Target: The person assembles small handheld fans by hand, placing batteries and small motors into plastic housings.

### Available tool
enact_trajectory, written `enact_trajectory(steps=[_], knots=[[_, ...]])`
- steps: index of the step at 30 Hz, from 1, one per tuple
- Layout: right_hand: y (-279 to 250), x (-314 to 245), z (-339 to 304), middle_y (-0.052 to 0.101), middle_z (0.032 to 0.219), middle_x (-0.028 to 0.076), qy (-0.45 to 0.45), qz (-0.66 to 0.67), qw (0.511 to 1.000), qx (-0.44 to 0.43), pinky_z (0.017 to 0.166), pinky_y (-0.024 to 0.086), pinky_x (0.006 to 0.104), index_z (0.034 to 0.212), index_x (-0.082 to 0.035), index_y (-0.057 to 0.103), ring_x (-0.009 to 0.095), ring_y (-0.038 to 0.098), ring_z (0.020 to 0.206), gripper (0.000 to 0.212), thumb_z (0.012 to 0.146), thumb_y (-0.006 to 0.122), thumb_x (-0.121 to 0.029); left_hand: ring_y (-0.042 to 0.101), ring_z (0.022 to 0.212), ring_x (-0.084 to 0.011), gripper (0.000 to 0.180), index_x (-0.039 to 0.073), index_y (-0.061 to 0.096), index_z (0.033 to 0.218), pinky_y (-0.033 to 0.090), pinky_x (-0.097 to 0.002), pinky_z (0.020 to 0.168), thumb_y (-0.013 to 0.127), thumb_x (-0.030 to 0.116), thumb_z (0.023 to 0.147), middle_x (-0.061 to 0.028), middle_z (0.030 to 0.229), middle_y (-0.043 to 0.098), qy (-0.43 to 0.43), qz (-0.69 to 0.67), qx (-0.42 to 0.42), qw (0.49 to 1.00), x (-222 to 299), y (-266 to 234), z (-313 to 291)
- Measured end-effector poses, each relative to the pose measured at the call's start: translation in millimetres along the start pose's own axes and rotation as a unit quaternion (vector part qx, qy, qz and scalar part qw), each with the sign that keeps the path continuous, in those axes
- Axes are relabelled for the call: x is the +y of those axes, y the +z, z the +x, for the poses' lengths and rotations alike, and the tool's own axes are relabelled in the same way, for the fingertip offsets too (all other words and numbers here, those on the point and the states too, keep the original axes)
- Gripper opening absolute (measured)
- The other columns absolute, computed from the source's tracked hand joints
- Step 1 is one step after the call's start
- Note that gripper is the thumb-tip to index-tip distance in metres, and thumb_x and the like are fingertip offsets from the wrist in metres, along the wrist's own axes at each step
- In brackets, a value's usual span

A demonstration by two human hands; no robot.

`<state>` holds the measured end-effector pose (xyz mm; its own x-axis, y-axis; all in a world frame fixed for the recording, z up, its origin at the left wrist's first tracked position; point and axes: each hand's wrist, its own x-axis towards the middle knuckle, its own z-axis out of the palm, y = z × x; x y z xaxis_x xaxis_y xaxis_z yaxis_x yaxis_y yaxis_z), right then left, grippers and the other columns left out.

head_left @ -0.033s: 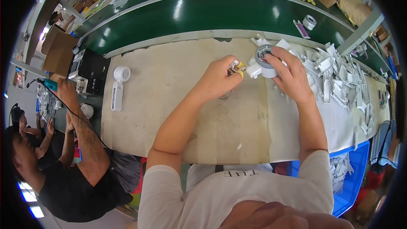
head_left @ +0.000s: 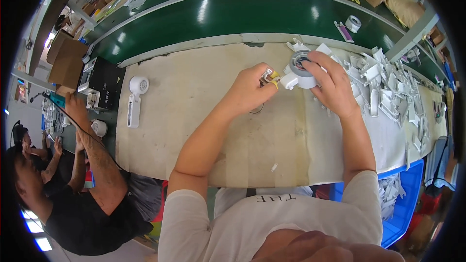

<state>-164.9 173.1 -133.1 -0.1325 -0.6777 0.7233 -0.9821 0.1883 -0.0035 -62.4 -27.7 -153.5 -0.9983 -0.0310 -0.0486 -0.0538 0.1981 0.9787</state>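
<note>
My left hand (head_left: 249, 90) is closed around a small metallic piece (head_left: 265, 77) with yellow parts at its edge; its exact kind is partly hidden by my fingers. A thin dark wire hangs below that hand. My right hand (head_left: 335, 85) grips a round grey-and-white fan head (head_left: 303, 70), fingers over its open ring and thumb at its lower side. Its short white neck (head_left: 290, 80) points toward my left hand, close to the yellow parts. Whether the two touch, I cannot tell.
White plastic shell pieces (head_left: 381, 82) lie heaped at the right. A white handheld fan (head_left: 137, 102) rests at the left. A blue bin (head_left: 410, 199) with white parts stands below the table's right edge. At left, a co-worker (head_left: 82, 204) works beside a black box-shaped device (head_left: 108, 85).
</note>
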Motion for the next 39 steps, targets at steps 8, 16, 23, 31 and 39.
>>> enact_trajectory(steps=[8,16,23,31,39], knots=[[-5.0,14.7,-14.9,0.049,0.113,0.007,0.249,0.467,0.831,-0.171,0.086,0.041,0.0324,0.116,-0.011,0.053,0.023,0.049,0.104,0.042,0.077,0.064,-0.020,0.052,0.055,-0.0134,0.024,0.000,0.051,0.088,0.043,-0.0277,0.053,0.058,0.012,0.070,-0.0090,0.067,0.056,0.009,0.186,-0.023,0.982,-6.1,24.8,-0.2],[-13.8,26.8,-25.6,0.048,0.116,0.006,0.225,0.477,0.805,-0.271,0.086,0.038,0.0284,0.119,-0.014,0.053,0.019,0.048,0.104,0.043,0.079,0.063,-0.023,0.052,0.058,-0.0111,0.019,0.001,0.051,0.092,0.043,-0.0239,0.053,0.055,0.017,0.083,-0.0049,0.076,0.057,-0.058,0.009,-0.128,0.990,-4.0,43.9,-9.6],[-58.2,62.8,-54.4,0.053,0.115,0.011,0.348,0.278,0.881,-0.160,0.095,0.036,0.0319,0.114,-0.008,0.055,0.023,0.047,0.110,0.038,0.076,0.058,-0.008,0.062,0.072,-0.0221,0.030,-0.002,0.053,0.099,0.053,-0.0341,0.063,0.048,0.026,0.088,-0.0151,0.085,0.061,-0.034,-0.268,-0.046,0.962,-4.1,39.6,0.2],[-59.0,41.0,-119.3,0.054,0.113,0.012,0.163,-0.040,0.946,-0.276,0.099,0.033,0.0385,0.112,-0.008,0.052,0.027,0.046,0.112,0.052,0.062,0.050,0.005,0.059,0.088,-0.0216,0.042,-0.002,0.051,0.110,0.048,-0.0347,0.072,0.050,0.033,0.087,-0.0126,0.101,0.060,0.033,-0.349,-0.007,0.937,-23.0,32.4,20.1],[-44.7,15.4,-78.1,0.051,0.119,0.013,0.430,0.187,0.883,0.028,0.090,0.038,0.0324,0.117,-0.008,0.051,0.027,0.049,0.107,0.048,0.069,0.060,-0.006,0.057,0.094,-0.0172,0.037,0.001,0.048,0.116,0.050,-0.0288,0.070,0.052,0.025,0.087,-0.0116,0.111,0.057,0.032,-0.297,0.041,0.953,0.2,23.8,6.1]])
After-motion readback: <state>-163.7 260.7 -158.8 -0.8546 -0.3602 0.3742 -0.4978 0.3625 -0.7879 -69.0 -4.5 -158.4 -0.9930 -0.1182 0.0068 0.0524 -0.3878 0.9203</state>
